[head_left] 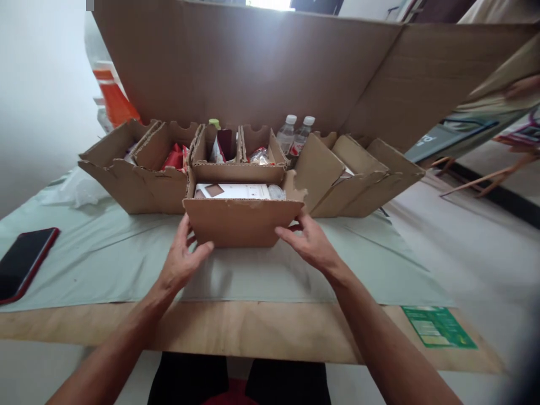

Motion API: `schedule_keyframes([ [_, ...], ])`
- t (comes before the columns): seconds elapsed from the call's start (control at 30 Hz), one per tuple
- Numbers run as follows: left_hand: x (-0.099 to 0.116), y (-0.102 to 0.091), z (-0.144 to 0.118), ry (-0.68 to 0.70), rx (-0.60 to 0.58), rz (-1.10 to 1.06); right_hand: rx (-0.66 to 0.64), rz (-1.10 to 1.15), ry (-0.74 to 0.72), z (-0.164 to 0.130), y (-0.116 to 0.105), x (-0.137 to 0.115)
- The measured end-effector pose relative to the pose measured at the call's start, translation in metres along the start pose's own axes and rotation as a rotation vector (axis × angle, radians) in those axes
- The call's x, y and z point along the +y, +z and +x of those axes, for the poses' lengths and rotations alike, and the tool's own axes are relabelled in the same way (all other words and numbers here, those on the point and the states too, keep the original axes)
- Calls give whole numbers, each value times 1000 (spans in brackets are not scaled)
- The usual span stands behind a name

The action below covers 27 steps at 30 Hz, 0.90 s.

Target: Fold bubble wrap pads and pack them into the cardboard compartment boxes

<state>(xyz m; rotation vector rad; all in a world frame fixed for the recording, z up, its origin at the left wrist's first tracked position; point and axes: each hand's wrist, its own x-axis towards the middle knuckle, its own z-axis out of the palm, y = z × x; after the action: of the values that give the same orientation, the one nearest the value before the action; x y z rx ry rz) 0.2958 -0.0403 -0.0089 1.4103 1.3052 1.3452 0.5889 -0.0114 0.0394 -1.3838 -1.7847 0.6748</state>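
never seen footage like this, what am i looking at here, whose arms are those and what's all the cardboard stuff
The one picture comes from a camera worn on a person's head, looking forward and down, so the two bare arms are that person's own. No machine is involved.

The left hand and right hand each touch a lower front corner of a small open cardboard box, which holds a white packet. Behind it stands a row of cardboard compartments with red packets and two clear bottles, backed by a tall cardboard sheet.

Everything rests on a pale green cloth over a wooden table. A dark phone in a red case lies at the left, a green leaflet at the right.
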Motion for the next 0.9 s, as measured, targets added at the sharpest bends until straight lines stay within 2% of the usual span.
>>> schedule_keyframes([
  [0.07,5,13,-11,12,-39,-26,55,-6,20,-14,2,0],
  [0.13,7,15,-35,29,-64,-2,162,-33,56,-39,3,-3],
  [0.2,10,2,-60,8,-67,48,250,-13,56,-64,10,-13],
  [0.23,11,-9,-71,-10,-32,67,257,20,35,-72,16,-21],
  [0.33,21,-42,-83,-21,157,54,132,119,-69,-76,37,-50],
  [0.4,31,-48,-80,5,199,37,91,128,-80,-69,40,-61],
  [0.43,35,-44,-79,18,172,35,124,113,-65,-68,36,-61],
  [0.5,41,-24,-79,31,65,34,245,63,-7,-76,18,-50],
  [0.6,42,22,-73,45,-99,18,384,-9,105,-106,-13,-16],
  [0.67,39,52,-54,83,-191,3,451,-29,185,-130,-24,6],
  [0.77,28,90,-10,136,-308,2,573,15,215,-160,-24,26],
  [0.83,18,109,13,118,-309,56,618,64,206,-173,-22,35],
  [0.9,7,121,19,99,-234,129,627,97,215,-178,-29,45],
])
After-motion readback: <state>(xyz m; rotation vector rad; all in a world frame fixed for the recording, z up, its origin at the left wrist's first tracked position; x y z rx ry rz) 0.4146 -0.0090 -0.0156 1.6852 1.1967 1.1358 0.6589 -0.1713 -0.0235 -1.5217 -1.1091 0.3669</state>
